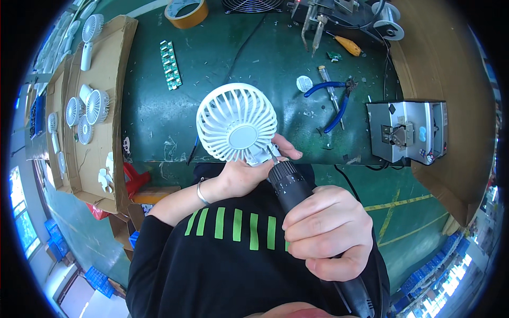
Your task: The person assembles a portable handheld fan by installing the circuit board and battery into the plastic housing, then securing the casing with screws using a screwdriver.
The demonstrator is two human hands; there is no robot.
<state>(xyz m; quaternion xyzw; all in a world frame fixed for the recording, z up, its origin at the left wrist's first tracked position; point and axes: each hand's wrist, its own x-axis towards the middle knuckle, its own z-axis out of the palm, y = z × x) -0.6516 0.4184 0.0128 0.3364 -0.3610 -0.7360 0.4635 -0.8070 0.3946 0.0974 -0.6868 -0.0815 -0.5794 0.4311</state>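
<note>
In my left hand (245, 176) is a small white handheld fan (233, 119), its round grille tilted up in front of me at the table's near edge. The fingers wrap round the part below the grille, and that part is mostly hidden. My right hand (331, 233) grips a black electric screwdriver (289, 188). Its bit points away from me and meets the fan just below the grille, beside my left fingers. Whether a screw sits under the tip, I cannot make out.
Diagonal pliers (343, 108) with blue handles lie beside a clear-handled screwdriver (331, 90). A soldering stand (318, 32) and a grey metal box (405, 132) stand right. Left are a green circuit board strip (170, 64), orange tape (186, 15) and a cardboard tray (116, 69) of fans.
</note>
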